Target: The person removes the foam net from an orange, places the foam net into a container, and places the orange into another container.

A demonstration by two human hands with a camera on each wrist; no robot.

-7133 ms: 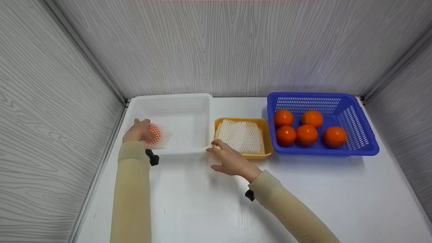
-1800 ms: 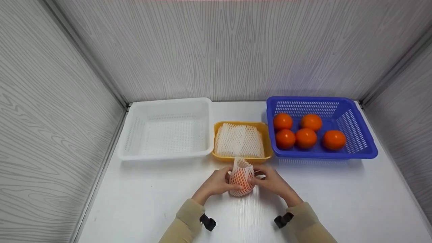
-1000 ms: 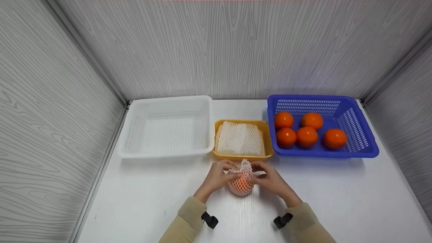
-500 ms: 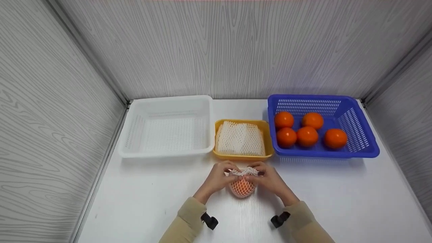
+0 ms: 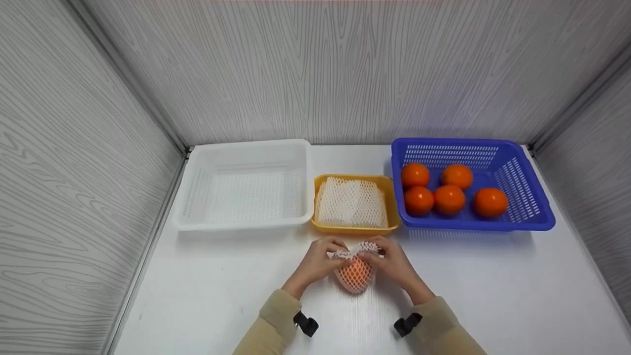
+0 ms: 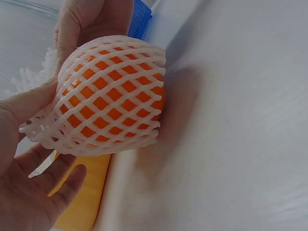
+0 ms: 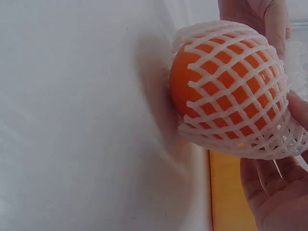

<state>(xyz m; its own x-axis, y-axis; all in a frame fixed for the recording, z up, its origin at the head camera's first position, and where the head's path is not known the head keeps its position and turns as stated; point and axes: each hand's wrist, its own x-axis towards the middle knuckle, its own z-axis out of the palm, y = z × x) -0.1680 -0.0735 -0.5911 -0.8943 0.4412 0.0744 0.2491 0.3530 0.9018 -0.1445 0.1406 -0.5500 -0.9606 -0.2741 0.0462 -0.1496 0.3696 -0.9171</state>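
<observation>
An orange [image 7: 181, 83] sits inside a white foam fruit net [image 5: 355, 282], close over the table in front of the yellow tray. Its bare underside shows past the net's cut lower edge in both wrist views. My left hand [image 5: 318, 261] pinches the bunched upper edge of the net between thumb and fingers. Opposite it, my right hand [image 5: 394, 264] pinches the same edge on the other side. Both thumbs lie on the near side of the net, and the gathered top stands up between the hands.
Behind the hands, a yellow tray [image 5: 394, 209] holds a stack of flat foam nets [image 5: 351, 202]. A blue basket [image 5: 473, 225] at the right holds several bare oranges [image 5: 449, 199]. The white basket [image 5: 241, 226] stands at the left. Wood-grain panels [image 5: 325, 74] close off the back and sides.
Earlier my left hand was in the white basket with a netted orange; that hand came back. Both hands now hold another netted orange; the net's tall top has been pulled down and spread sideways.
</observation>
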